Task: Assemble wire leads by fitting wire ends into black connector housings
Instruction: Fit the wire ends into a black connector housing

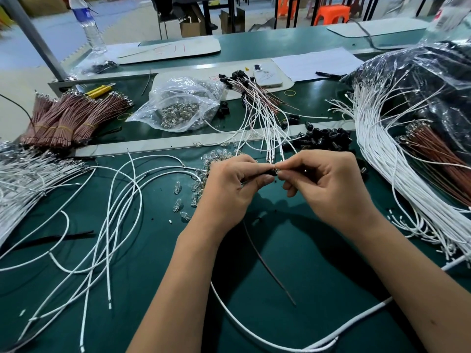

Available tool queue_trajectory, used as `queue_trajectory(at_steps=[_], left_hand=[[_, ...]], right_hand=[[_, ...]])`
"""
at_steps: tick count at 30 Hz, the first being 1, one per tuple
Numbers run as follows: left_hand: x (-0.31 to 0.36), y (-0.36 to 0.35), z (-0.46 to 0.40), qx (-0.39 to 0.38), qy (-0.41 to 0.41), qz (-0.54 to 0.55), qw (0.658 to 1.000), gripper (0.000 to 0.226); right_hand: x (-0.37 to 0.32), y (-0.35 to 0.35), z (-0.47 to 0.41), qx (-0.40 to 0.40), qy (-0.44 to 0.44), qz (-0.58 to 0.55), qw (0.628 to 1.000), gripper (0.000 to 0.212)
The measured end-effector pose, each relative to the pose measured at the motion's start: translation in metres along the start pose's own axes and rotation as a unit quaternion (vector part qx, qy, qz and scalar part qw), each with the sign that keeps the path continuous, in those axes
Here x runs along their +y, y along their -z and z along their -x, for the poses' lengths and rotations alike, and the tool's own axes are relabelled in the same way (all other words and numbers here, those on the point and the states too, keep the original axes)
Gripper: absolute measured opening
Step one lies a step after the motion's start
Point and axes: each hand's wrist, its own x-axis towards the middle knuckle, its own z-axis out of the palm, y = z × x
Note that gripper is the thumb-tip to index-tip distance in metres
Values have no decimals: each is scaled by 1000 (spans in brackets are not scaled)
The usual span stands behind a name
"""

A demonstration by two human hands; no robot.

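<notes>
My left hand [230, 186] holding a black connector housing [267, 173], my right hand [328, 183] pinching its end, brown wire [267, 266] hanging below.

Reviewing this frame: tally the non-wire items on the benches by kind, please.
Water bottle: 1
Phone: 1
Clear bag of bulbs: 1
Yellow-handled tool: 1
Yellow rubber band lying loose: 1
Total: 5

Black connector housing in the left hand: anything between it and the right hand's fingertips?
Nothing visible. The left hand grips the black connector housing, and the right hand pinches right at its end.
</notes>
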Motion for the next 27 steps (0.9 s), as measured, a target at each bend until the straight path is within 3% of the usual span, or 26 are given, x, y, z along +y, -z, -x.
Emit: queue_trajectory(at_steps=[4,8,12,21,27], left_hand=[[0,2,1,-10,2,14,1000,21],[0,0,2,6,60,103,993,29],[0,3,2,-5,69,151,986,14],[0,6,2,-24,46,69,996,11],[2,6,5,-31,78,120,989,10]], right_hand=[[1,2,0,-21,-14,-27,999,10],[2,7,-3,-45,-28,-69,996,10],[1,7,-2,-53,-28,-91,994,12],[-2,-2,2,-37,6,60,998,10],[-4,8,-2,-91,10,37,995,10]])
